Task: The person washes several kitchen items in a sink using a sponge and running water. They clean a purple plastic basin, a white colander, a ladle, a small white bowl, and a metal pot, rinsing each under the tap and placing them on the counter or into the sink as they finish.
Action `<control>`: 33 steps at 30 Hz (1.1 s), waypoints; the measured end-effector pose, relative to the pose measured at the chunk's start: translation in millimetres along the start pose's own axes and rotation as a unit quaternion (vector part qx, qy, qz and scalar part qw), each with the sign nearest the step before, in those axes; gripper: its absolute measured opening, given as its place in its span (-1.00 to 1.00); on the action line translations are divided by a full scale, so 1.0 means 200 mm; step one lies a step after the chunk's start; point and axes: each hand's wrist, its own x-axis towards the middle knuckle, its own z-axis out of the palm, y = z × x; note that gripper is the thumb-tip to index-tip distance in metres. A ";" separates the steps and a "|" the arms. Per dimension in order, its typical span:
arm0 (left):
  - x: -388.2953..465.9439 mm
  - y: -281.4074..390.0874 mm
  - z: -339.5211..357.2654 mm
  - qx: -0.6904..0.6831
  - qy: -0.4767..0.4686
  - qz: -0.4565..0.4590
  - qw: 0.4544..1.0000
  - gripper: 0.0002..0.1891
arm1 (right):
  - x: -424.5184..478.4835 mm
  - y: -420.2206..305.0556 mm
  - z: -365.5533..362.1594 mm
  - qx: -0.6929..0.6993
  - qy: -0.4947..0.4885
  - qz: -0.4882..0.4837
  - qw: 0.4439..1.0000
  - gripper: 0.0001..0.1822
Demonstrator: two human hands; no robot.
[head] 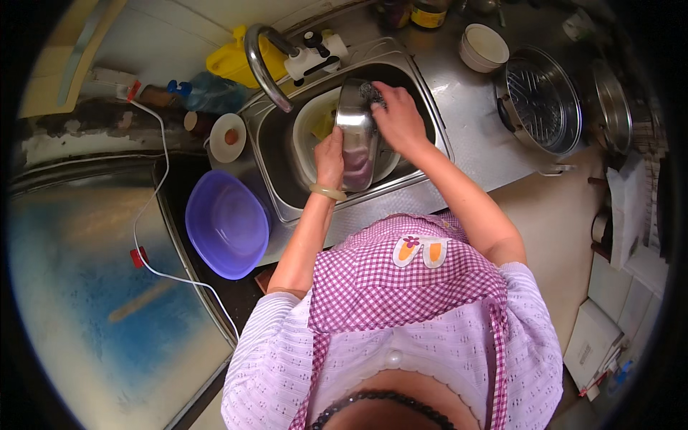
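My left hand grips the side of a shiny stainless steel pot or basin, tilted on its edge above the sink. A dark wire scouring pad is in my right hand, pressed to the upper part of the metal vessel. Beneath it, a white basin sits in the stainless steel sink, with something yellow-green inside. The curved faucet stands at the sink's back left; no stream of water can be made out.
Left of the sink are a purple plastic basin and a white dish. A yellow jug stands behind the faucet. To the right are a white bowl, a steamer pot and a metal lid. A white cable hangs at left.
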 end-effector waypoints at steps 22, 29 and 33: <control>0.09 -0.18 -0.25 -0.075 0.108 -0.064 0.989 -0.30 | 0.00 -0.16 0.35 -0.079 -0.022 -0.217 0.973 -0.92; 0.09 -0.18 -0.23 -0.101 0.113 -0.032 0.988 -0.26 | -0.08 -0.23 0.33 -0.122 -0.137 -0.394 0.901 -0.88; 0.07 -0.24 -0.22 -0.058 0.115 -0.032 0.991 -0.23 | 0.34 -0.09 0.39 -0.179 -0.015 -0.141 0.973 -0.86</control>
